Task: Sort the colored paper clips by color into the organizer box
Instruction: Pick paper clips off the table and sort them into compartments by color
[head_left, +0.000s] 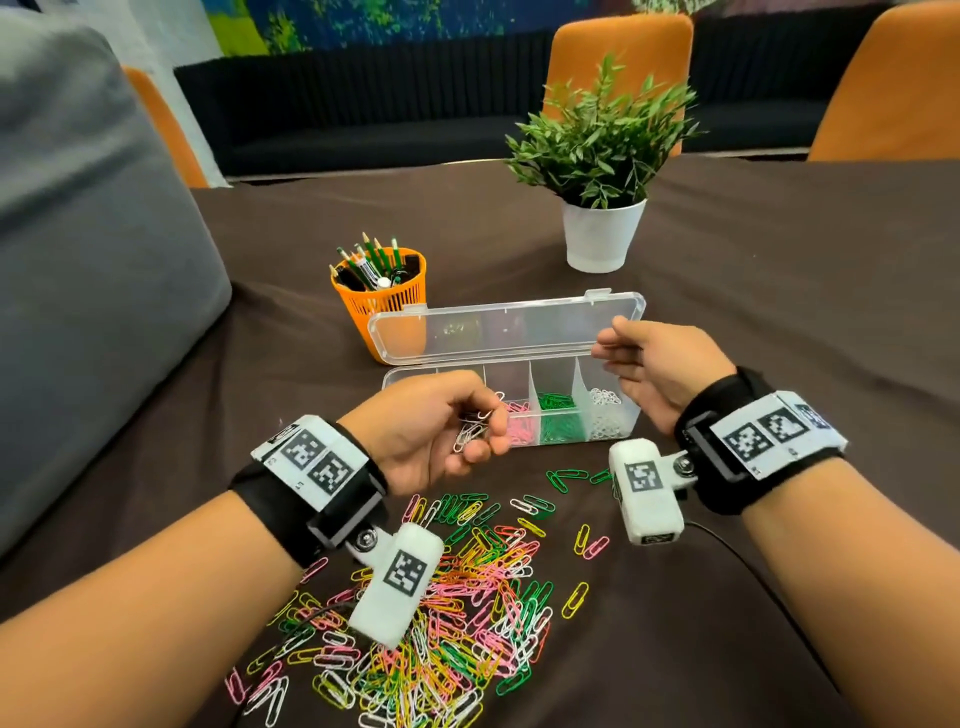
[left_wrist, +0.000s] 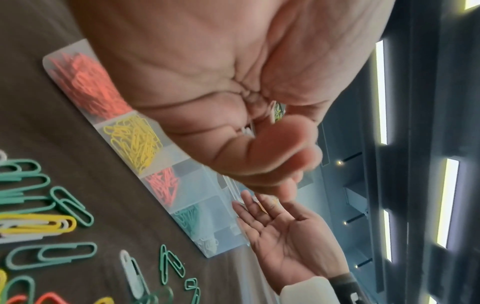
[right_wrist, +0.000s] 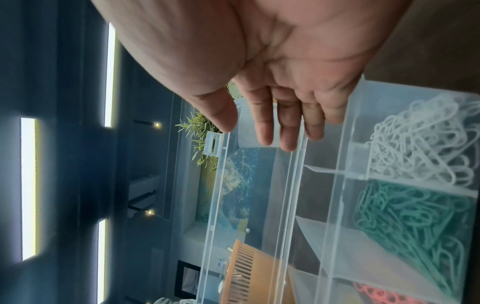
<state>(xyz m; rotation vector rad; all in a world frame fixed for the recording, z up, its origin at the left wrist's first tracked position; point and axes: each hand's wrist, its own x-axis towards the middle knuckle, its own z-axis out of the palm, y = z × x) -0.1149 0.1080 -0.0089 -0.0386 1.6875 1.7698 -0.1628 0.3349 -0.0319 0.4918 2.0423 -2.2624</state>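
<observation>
A left hand (head_left: 431, 431) curls its fingers (head_left: 488, 415) around a small bunch of white clips (head_left: 470, 431) at the centre of the head view, just in front of the clear box (head_left: 613, 431). The right hand (head_left: 654, 369) hovers with fingers loose and empty over the box's right end, palm turned toward the left hand. The box sits mid-frame on the brown tabletop (head_left: 779, 312), its lid (head_left: 506, 332) standing open behind it. Its rightmost compartment holds white clips, the next one green clips (head_left: 558, 415), the next pink clips (head_left: 522, 423); the left-wrist view shows a yellow batch (left_wrist: 135, 139) and another pink one (left_wrist: 85, 82) farther along. How many clips the left hand grips is hard to judge, since the wrist view shows only a sliver of them between palm and thumb. A loose pile of clips (head_left: 441, 597) in pink, yellow, green and white spreads across the lower centre of the frame, beneath both wrists. An orange pencil cup (head_left: 382, 306) stands behind the lid at its left end, and a potted plant (head_left: 602, 156) rises in the upper right.
</observation>
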